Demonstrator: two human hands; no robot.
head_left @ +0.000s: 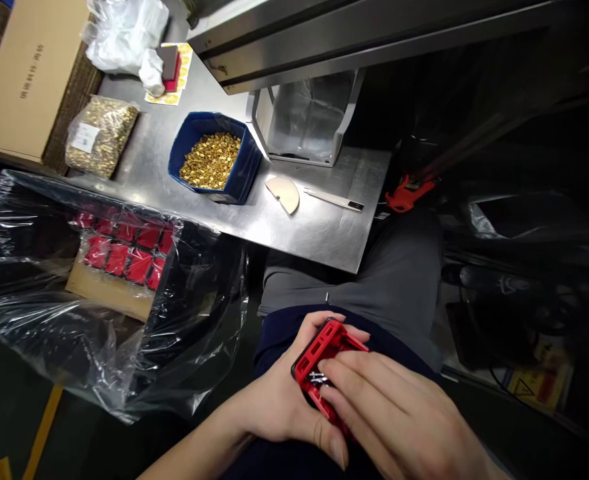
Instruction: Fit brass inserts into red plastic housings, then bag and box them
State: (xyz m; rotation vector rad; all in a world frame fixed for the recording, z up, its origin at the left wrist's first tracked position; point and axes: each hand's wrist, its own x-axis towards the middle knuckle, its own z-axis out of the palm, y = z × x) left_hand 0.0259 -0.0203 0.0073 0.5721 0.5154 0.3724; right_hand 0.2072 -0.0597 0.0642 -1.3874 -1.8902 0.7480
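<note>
1. The left hand (279, 400) grips a red case (315, 348) close to the person's dark blue top (274, 337).
2. The right hand (399, 407) pinches silver pins (316, 378) between its fingertips, inside the case's open side.
3. On the table (319, 243), a blue bin (248, 167) holds gold-coloured pieces (210, 160); a pale half-disc (287, 193) and a slim tool (333, 199) lie near it.
4. A clear bag (102, 137) of similar pieces lies beside a cardboard box (29, 73).
5. Near the table, a plastic-lined crate (199, 267) contains red parts (117, 259).

A left hand (285, 393) is gripping a red casing (316, 347) while the right hand (394, 407) is pinching silvery pieces (317, 378) at its open side. A blue bin (247, 163) is holding gold-colored parts (211, 162).
</note>
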